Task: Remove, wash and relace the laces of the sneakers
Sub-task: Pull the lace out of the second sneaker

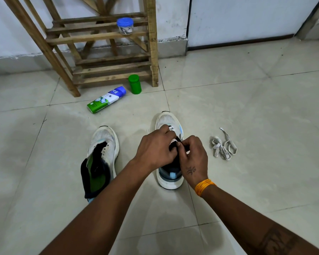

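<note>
Beside the right sneaker (168, 126) lies 1 loose lace (223, 146); bottle (106, 100) beyond.

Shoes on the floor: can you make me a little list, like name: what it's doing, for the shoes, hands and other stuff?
left shoe: on the floor, no lace, tongue pulled open
right shoe: upright, both hands working at its lace
left hand: fingers curled at the eyelets
right hand: pinching the lace
loose lace: bunched on the tile, right of the shoes
bottle: lying on its side
green jar: standing by the rack
blue-lid jar: on a rack shelf
</note>
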The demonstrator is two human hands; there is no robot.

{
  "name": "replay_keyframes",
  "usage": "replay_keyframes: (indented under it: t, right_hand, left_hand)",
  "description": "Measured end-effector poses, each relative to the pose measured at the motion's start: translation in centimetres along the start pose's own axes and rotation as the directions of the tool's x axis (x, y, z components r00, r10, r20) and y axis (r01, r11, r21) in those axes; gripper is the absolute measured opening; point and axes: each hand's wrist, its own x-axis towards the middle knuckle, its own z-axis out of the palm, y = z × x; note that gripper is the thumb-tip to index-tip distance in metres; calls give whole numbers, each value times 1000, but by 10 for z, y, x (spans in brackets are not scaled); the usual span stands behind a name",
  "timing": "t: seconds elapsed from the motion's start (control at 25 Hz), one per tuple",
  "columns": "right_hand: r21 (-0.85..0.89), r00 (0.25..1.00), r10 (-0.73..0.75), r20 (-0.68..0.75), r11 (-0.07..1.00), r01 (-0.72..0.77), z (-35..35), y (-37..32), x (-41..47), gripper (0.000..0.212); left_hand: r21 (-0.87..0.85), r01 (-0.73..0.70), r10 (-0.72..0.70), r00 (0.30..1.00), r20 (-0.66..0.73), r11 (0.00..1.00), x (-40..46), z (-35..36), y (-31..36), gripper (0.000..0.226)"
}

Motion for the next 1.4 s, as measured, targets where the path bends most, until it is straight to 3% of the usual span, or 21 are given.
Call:
replay_keyframes:
  t: [0.12, 0.2, 0.28, 0.36, 0.44, 0.48, 0.52, 0.56, 0.64, 0.72, 0.76, 0.84, 0.92, 1.0, 1.08, 1.12, 1.2, 1.28, 1.4]
  right_hand:
    - [7, 1000, -16, 0, 1000, 16, 0, -1, 0, 21]
    - [3, 1000, -21, 0, 1000, 21, 0, 1, 0, 21]
    - [-19, 1000, -12, -10, 1000, 12, 1, 0, 0, 22]
    - [-34, 1000, 2, -24, 999, -3, 1, 1, 2, 21]
    - [-23, 1000, 8, -18, 1000, -9, 2, 2, 1, 21]
    - [-18, 1000, 6, -15, 1000, -7, 3, 2, 1, 21]
    - [-17, 1000, 5, -15, 1000, -6, 3, 3, 2, 21]
    - [-15, 1000, 1, -15, 1000, -1, 3, 4, 2, 21]
    - [-3, 1000, -8, -15, 1000, 8, 4, 4, 0, 20]
    - [18, 1000, -2, -12, 1000, 2, 3, 4, 1, 18]
    - [27, 1000, -2, -9, 1000, 2, 3, 4, 0, 18]
    - [24, 1000, -9, -9, 1000, 9, 2, 4, -1, 18]
    - [5, 1000, -14, -17, 1000, 14, 2, 3, -1, 19]
    - [-9, 999, -8, -33, 1000, 7, 2, 1, 1, 19]
    - [-16, 999, 7, -34, 1000, -8, 3, 1, 1, 19]
    - [-15, 999, 11, -32, 1000, -12, 3, 1, 1, 19]
    - [-9, 1000, 6, -28, 1000, -6, 3, 2, 0, 19]
    - [-5, 1000, -2, -20, 1000, 2, 3, 1, 0, 20]
    - [3, 1000, -3, -14, 1000, 3, 4, 0, 1, 21]
  left_hand:
    - [-167, 135, -135, 991, 14, 977, 6, -1, 4, 17]
    - [-161, 122, -120, 993, 22, 979, 9, 1, 4, 9]
    - [-251, 175, -197, 978, -67, 952, 7, 4, -1, 7]
    - [-438, 328, -454, 864, -219, 837, 4, 4, -15, 8]
    - [-567, 490, -692, 691, -209, 662, -2, 4, -31, 9]
    - [-565, 549, -741, 648, -178, 616, -4, 3, -34, 8]
    - [-523, 559, -725, 664, -183, 644, -7, 2, -33, 6]
    - [-446, 511, -643, 733, -221, 735, -10, 1, -27, 11]
    - [-218, 243, -295, 920, -257, 945, -13, 2, -13, 26]
    - [1, -9, 9, 988, -154, 1000, -6, 5, -2, 21]
    - [61, -62, 67, 994, -88, 996, -2, 6, -1, 16]
    - [97, -82, 85, 996, -32, 992, 3, 9, -4, 14]
    - [-43, 20, -27, 986, -163, 999, 2, 13, -11, 9]
    - [-243, 212, -287, 898, -333, 947, -3, 17, -17, 8]
    - [-369, 377, -506, 778, -371, 850, -8, 21, -22, 5]
    - [-378, 411, -540, 762, -357, 830, -10, 22, -23, 2]
    - [-268, 345, -424, 840, -338, 899, -16, 21, -18, 14]
    - [-77, 139, -156, 938, -309, 987, -16, 18, -10, 33]
    - [50, -52, 62, 970, -237, 997, -2, 16, -6, 24]
